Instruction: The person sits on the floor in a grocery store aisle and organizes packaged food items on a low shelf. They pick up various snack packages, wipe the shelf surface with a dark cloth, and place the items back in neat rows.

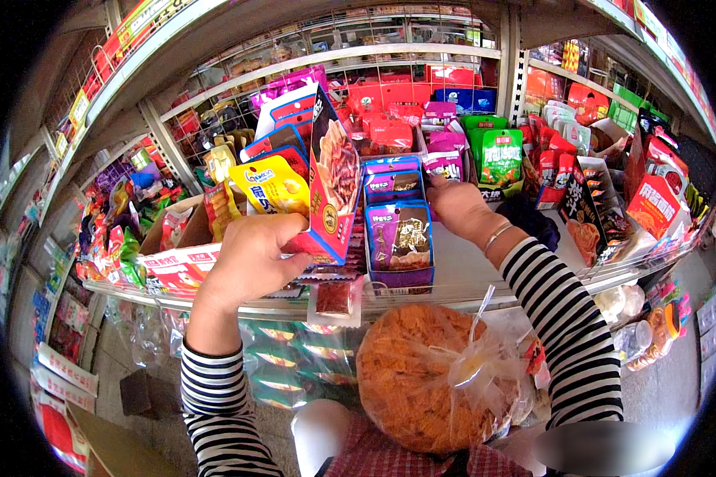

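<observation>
My left hand (256,253) grips the lower front corner of a red and blue cardboard display box (334,173), which is tilted and holds several snack pouches. A yellow snack pouch (274,188) leans at that box's left side, just above my fingers. To the right stands a display box of purple and blue pouches (400,238). My right hand (458,206) has curled fingers at the far right side of this purple box, close to pink-purple snack packets (444,161). Its fingertips are partly hidden, so whether it grips anything is unclear.
Small sealed brown snack packs (334,300) overhang the metal shelf edge (262,310). Green snack pouches (500,155) and a black display box (582,217) stand to the right. Below, a large orange-brown food in a tied clear plastic bag (420,375) sits before me. A wire grid backs the shelf.
</observation>
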{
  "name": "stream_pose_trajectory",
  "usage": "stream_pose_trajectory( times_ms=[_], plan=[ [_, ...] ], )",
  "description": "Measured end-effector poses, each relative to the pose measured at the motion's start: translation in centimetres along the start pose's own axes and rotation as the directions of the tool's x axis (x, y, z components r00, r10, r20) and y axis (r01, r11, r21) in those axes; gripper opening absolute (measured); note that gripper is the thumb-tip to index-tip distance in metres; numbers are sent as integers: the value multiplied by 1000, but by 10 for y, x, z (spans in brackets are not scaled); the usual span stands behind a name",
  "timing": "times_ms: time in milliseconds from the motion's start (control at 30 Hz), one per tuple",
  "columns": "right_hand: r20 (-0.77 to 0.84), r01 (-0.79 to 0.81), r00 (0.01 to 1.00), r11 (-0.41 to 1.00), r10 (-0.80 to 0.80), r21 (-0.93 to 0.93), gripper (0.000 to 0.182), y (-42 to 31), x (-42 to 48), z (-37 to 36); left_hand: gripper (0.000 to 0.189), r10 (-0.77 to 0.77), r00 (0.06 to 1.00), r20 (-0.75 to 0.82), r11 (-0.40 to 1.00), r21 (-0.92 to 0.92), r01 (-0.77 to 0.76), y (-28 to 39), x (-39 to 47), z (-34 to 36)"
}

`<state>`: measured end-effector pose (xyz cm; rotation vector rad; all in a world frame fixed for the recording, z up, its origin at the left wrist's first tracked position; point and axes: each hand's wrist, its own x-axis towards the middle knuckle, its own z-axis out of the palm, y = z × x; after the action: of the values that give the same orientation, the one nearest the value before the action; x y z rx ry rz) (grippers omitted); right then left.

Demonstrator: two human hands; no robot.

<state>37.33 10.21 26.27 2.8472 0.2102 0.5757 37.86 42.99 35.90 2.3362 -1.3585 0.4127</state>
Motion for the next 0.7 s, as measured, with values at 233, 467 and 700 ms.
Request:
stream_pose_trajectory(
  times_ms=[233, 467, 700],
  plan=[
    [69, -167, 985, 979, 160, 120, 13, -18, 4, -7, 21, 16, 999, -28, 1000, -15, -16, 1, -1, 0],
    [165, -235, 963, 965, 214, 113, 17, 26, -11, -42, 21, 57, 997, -47, 998, -1, -57, 2, -2, -1],
    [15, -278, 852, 428, 523, 860, 28, 74, -24, -47, 23, 68, 994, -84, 998, 19, -67, 0, -5, 0]
  ],
)
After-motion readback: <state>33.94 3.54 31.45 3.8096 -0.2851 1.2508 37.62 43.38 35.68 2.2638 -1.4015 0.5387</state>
